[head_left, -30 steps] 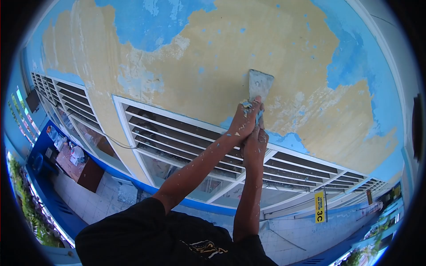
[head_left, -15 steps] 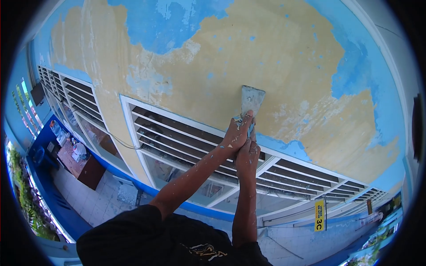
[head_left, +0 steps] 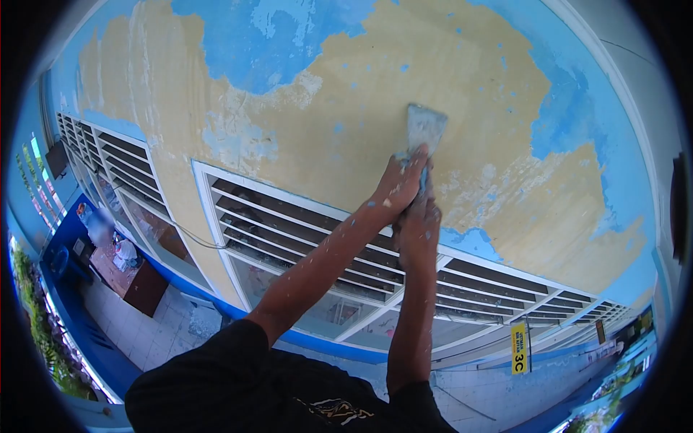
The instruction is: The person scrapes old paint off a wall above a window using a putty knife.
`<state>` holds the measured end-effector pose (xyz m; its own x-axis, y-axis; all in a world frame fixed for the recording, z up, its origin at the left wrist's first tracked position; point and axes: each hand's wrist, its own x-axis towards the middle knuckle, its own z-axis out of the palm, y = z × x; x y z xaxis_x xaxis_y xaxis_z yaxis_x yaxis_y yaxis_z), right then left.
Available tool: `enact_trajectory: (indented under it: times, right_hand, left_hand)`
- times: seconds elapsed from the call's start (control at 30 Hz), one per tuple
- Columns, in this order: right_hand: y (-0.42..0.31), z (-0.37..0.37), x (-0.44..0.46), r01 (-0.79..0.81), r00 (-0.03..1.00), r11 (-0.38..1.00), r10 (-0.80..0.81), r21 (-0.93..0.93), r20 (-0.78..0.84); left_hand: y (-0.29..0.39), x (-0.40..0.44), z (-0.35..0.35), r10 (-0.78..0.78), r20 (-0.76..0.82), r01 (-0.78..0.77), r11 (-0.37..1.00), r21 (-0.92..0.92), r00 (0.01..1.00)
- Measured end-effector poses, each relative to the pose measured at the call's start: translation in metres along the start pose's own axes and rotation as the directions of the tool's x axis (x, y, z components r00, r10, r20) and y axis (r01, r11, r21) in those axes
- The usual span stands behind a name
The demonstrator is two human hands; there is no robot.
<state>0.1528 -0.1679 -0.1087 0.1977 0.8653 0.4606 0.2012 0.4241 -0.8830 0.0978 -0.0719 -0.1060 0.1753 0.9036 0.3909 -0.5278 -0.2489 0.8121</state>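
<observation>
Upward and slightly to the right in the frame, the scraper (head_left: 426,128) has been shifted since the earlier frame, and both hands have been carried with it. It is now located right of the frame's center, above the louvred window (head_left: 307,234), in front of the tan area of the wall (head_left: 346,123). Its blade is pointed toward the top of the frame and is slightly blurred; whether the wall is touched by the blade's edge cannot be determined.

The scraper is clamped by the left hand (head_left: 399,184), with the thumb laid along it toward the blade. The right hand (head_left: 419,227) is closed on the scraper directly below, and the two hands are held together. Most of the handle is concealed by them, as are several fingers; the exact position of each finger cannot be determined. Pale flecks are seen on both forearms.

Blue paint (head_left: 267,43) is cut off by the top edge of the view. At lower left, a desk (head_left: 146,289) is shown with a white bundle (head_left: 125,252) on it; a blurred patch beside the bundle cannot be made out. At lower right, "3C" can be read on a yellow sign (head_left: 519,348), but its smaller lettering is hard to read.
</observation>
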Motion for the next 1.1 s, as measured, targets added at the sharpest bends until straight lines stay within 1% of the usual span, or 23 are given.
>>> enact_trajectory:
  times: [0.03,0.07,0.1,0.13,0.17,0.23,0.3,0.37,0.4,0.5,0.53,0.6,0.67,0.7,0.73,0.77,0.8,0.83,0.93,1.03,1.07,1.1]
  right_hand:
    - [-0.009,-0.003,0.008,-0.064,0.998,0.997,0.062,0.05,0.029]
    - [-0.016,-0.005,0.017,-0.126,0.991,0.987,0.121,0.1,0.062]
    - [-0.02,-0.004,0.022,-0.19,0.979,0.971,0.177,0.147,0.099]
    - [-0.018,0.002,0.019,-0.133,0.991,0.98,0.127,0.15,0.05]
    - [-0.01,0.007,0.013,-0.11,0.993,0.982,0.1,0.152,0.069]
    - [0.007,0.012,0.005,-0.048,0.994,0.987,0.032,0.156,0.1]
    - [-0.01,0.012,0.007,-0.091,0.988,0.973,0.061,0.213,0.14]
    - [-0.025,0.015,0.031,-0.064,0.987,0.975,0.031,0.213,0.157]
    - [-0.032,0.015,0.042,-0.04,0.98,0.983,0.004,0.18,0.199]
    - [-0.042,0.024,0.034,-0.045,0.992,0.991,0.03,0.126,0.125]
    - [-0.028,0.024,0.028,-0.053,0.993,0.988,0.038,0.142,0.11]
    - [-0.029,0.028,0.023,-0.069,0.995,0.986,0.058,0.15,0.078]
    - [-0.042,0.027,0.015,-0.141,0.989,0.978,0.132,0.151,0.066]
    - [-0.049,0.025,0.02,-0.134,0.989,0.978,0.122,0.16,0.083]
    - [-0.055,0.022,0.026,-0.125,0.989,0.978,0.109,0.166,0.101]
    - [-0.059,0.022,0.028,-0.113,0.988,0.978,0.092,0.173,0.12]
    - [-0.061,0.023,0.026,-0.113,0.99,0.985,0.101,0.131,0.096]
    - [-0.057,0.023,0.022,-0.124,0.99,0.983,0.113,0.134,0.087]
    - [-0.049,0.026,0.009,-0.13,0.991,0.98,0.125,0.153,0.04]
    - [-0.062,0.016,0.026,-0.1,0.989,0.988,0.086,0.114,0.119]
    - [-0.06,0.016,0.035,-0.076,0.988,0.99,0.059,0.119,0.139]
    - [-0.055,0.015,0.035,-0.084,0.984,0.995,0.073,0.061,0.164]
  left_hand:
    - [0.023,0.002,0.006,-0.115,0.023,0.116,0.992,-0.052,0.993]
    - [0.032,0.007,0.012,-0.088,-0.015,0.087,0.994,-0.065,0.996]
    - [0.027,0.01,0.007,-0.062,-0.032,0.061,0.997,-0.042,0.998]
    - [0.016,0.014,-0.001,-0.033,-0.046,0.032,0.999,-0.018,0.998]
    - [0.011,0.016,-0.004,0.0,-0.057,0.001,1.0,0.005,0.998]
    - [0.018,0.003,-0.01,-0.029,-0.044,0.024,0.994,-0.108,0.999]
    - [0.034,0.001,-0.009,-0.034,-0.001,0.034,0.991,-0.129,0.999]
    - [0.066,0.015,-0.007,-0.009,0.048,0.012,0.998,-0.064,0.999]
    - [0.079,0.02,-0.002,-0.001,0.084,0.012,0.991,-0.132,0.996]
    - [0.077,0.02,-0.009,-0.047,0.06,0.052,0.994,-0.092,0.997]
    - [0.069,0.017,-0.011,-0.03,0.042,0.035,0.993,-0.113,0.999]
    - [0.055,0.01,-0.013,0.0,0.003,0.001,0.988,-0.156,1.0]
    - [0.061,0.015,-0.013,-0.048,0.058,0.056,0.989,-0.135,0.997]
    - [0.074,0.015,-0.009,-0.07,0.086,0.08,0.989,-0.125,0.994]
    - [0.094,0.008,0.003,-0.106,0.071,0.117,0.978,-0.173,0.992]
    - [0.087,0.01,0.002,-0.091,0.086,0.105,0.979,-0.172,0.992]
    - [0.076,0.017,-0.002,-0.071,0.104,0.088,0.982,-0.169,0.992]
    - [0.068,0.024,-0.007,-0.046,0.125,0.066,0.984,-0.163,0.991]
    - [0.039,0.03,-0.017,-0.035,0.123,0.05,0.992,-0.118,0.992]
    - [0.084,0.016,0.003,-0.066,0.121,0.088,0.978,-0.187,0.99]
    - [0.085,0.017,0.002,-0.056,0.105,0.075,0.98,-0.184,0.993]
    - [0.087,0.017,0.002,-0.044,0.088,0.06,0.982,-0.18,0.995]
